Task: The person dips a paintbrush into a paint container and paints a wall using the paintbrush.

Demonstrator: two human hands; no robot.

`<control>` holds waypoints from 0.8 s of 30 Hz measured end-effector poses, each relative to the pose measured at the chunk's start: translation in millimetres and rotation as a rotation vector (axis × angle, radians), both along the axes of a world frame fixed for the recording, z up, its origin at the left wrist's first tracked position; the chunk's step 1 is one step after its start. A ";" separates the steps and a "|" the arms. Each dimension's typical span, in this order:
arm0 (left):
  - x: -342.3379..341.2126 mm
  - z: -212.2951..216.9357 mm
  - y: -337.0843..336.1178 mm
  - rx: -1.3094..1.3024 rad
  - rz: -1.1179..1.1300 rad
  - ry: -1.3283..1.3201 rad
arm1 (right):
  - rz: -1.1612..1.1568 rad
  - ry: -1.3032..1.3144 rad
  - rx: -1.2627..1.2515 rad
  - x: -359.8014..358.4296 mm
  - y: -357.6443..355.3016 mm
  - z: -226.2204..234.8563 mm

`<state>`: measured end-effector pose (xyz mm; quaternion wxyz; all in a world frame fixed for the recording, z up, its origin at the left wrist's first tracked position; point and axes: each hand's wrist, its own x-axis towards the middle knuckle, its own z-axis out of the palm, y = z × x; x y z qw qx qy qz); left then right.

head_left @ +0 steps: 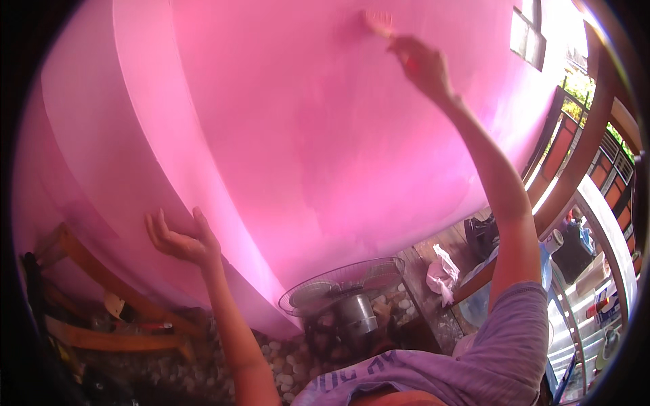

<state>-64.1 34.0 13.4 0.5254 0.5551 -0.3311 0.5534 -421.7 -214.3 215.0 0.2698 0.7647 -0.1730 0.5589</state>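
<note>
Fingers [406,51] of the right hand [421,64] are clenched around the handle of a paintbrush [380,24], whose pale bristles press against the pink wall [325,149] high up, near the top of the view. That arm reaches up and away from the body, its purple sleeve [508,331] showing near the shoulder. On the left hand [181,240] the fingers are released and spread, palm flat against the projecting edge of the pink wall, lower down and well to the left of the brush; it grasps nothing.

Below the wall, on a floor of rounded pebbles [284,358], a metal fan [342,284] lies tipped with its wire guard facing up, just under the wall's lower edge. To the right of the fan a crumpled white rag [441,274] rests on a dark ledge. Wooden slats [101,331] lean at the wall's foot on the far left. Further right of the wall, a curved wooden railing [575,162] sweeps down, and a window [528,30] sits in the wall's upper right corner.
</note>
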 end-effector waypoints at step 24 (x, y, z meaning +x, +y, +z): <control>-0.8 3.3 -4.9 0.015 0.010 -0.038 | 0.185 0.405 0.444 15.4 15.8 -227.1</control>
